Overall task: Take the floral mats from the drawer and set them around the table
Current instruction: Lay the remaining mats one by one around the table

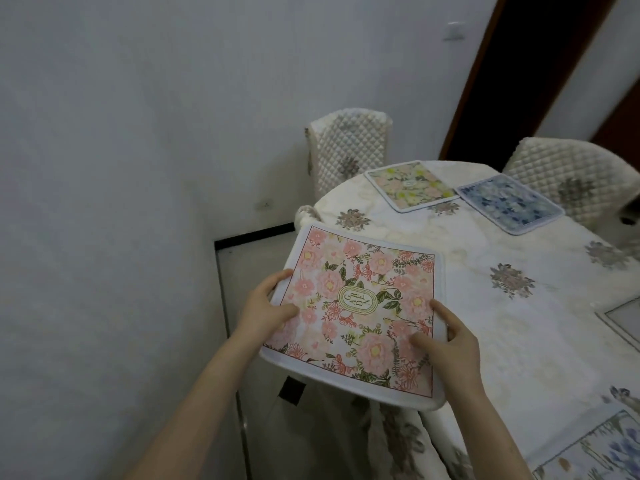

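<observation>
- Pink floral mat (353, 313): over the table (485, 306)'s near-left edge, half overhanging.
- Left hand (266, 306), right hand (446, 344): each pinching a mat side.
- Step: placing this mat.
- Next: slide inboard, lay flat, release.

The mat in the hands (353, 308) is pink with big pink flowers, green leaves and a white edge. One far mat (410, 185) is yellow and pink. The next mat (509, 203) is blue. The tablecloth (519, 323) is cream with grey flowers. The chairs (349, 150) are cream and quilted.
</observation>
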Tool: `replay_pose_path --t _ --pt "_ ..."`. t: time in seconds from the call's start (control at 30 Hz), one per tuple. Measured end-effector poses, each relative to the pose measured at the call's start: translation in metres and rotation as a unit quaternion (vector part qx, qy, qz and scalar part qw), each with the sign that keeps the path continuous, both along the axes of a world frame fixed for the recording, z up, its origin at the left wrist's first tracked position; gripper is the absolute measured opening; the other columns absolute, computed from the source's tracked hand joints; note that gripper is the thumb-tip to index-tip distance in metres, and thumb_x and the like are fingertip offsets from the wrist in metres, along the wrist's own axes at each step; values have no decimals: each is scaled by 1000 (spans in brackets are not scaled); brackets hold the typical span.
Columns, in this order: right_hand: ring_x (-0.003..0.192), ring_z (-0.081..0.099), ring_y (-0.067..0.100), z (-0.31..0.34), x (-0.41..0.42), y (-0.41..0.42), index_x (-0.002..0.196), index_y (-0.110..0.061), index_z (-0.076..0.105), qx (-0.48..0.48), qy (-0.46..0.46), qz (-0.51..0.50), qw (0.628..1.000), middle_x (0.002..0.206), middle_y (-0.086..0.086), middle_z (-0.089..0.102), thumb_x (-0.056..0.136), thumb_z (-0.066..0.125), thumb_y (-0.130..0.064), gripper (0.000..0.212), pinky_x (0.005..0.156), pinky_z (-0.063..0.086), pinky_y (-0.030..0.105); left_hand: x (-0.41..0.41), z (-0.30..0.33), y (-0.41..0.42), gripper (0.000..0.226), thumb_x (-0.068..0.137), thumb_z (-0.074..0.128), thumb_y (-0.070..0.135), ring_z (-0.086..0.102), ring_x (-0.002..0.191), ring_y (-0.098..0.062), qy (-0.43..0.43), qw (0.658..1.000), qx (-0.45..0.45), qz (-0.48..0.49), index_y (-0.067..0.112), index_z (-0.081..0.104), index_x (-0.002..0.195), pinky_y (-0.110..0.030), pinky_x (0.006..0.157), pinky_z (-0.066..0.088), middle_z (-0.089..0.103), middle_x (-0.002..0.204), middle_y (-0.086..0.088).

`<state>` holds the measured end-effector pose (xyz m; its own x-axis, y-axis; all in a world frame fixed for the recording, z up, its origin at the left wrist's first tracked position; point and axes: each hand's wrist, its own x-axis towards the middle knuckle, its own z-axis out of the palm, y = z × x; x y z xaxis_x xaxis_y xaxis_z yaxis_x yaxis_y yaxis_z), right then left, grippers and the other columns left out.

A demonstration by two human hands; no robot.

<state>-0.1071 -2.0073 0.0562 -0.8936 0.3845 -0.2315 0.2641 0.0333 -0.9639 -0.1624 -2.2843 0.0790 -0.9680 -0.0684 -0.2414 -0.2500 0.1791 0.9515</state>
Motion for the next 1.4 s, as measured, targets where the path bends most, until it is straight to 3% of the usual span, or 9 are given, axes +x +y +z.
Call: replay_pose_path --t 0.3,0.6,0.7,0.8,0.87,1.03,1.17,1.3,1.4 --pt "82 68 11 3 -62 -17 129 -27 55 27 -13 -78 997 99 -5 67 76 69 6 64 56 56 22 -104 -6 1 60 78 61 -9 62 75 -8 -18 997 27 -68 27 55 125 -14 48 48 55 103 16" --pt "73 68 12 -7 -164 -5 133 -22 55 4 -30 -136 990 95 -8 66 76 68 8 66 53 55 25 -236 -11 22 61 75 66 -3 65 96 -18 -14 991 -11 -134 33 57 124 -22 63 56 55 119 5" --pt "68 67 15 -5 -191 -2 133 -21 55 -10 -35 -163 986 93 -6 67 75 68 8 66 57 58 33 -279 -6 32 62 74 67 -2 63 95 -16 -2 986 -30 -163 31 58 126 -16 60 53 54 116 7" --pt "65 64 23 -3 -214 4 133 -21 55 -10 -33 -189 981 91 -4 67 76 67 9 66 67 59 45 -314 -5 46 62 72 68 -1 66 84 -15 0 983 -34 -181 34 60 122 -22 62 54 59 113 11" --pt "66 64 23 -3 -224 7 133 -21 55 -2 -35 -207 978 91 -4 67 75 67 10 67 68 59 44 -331 -6 55 61 71 68 -2 64 78 -14 3 980 -36 -197 35 60 120 -24 61 53 60 112 14" --pt "84 65 43 -15 -247 11 134 -22 53 0 -49 -255 966 94 -2 68 74 68 9 69 72 57 54 -374 -16 78 61 73 67 -4 64 82 -7 6 969 -43 -245 31 60 121 -18 59 52 58 107 20" --pt "89 69 24 -36 -264 9 134 -28 52 14 -69 -302 951 129 11 60 72 70 5 73 71 60 43 -411 -32 97 59 74 65 -7 55 84 9 12 949 -62 -309 26 58 123 -5 57 46 58 104 19" --pt "50 61 9 -51 -284 1 136 -26 51 21 -94 -355 930 129 16 59 73 69 4 72 51 54 31 -454 -53 114 60 75 65 -8 55 91 2 14 922 -66 -381 21 56 128 -2 58 44 56 115 9" --pt "41 52 5 -63 -298 -8 136 -27 50 27 -118 -407 905 127 17 60 74 68 1 71 43 45 21 -483 -70 126 63 75 64 -6 55 102 -8 11 898 -72 -434 21 54 131 -3 61 45 56 122 8"
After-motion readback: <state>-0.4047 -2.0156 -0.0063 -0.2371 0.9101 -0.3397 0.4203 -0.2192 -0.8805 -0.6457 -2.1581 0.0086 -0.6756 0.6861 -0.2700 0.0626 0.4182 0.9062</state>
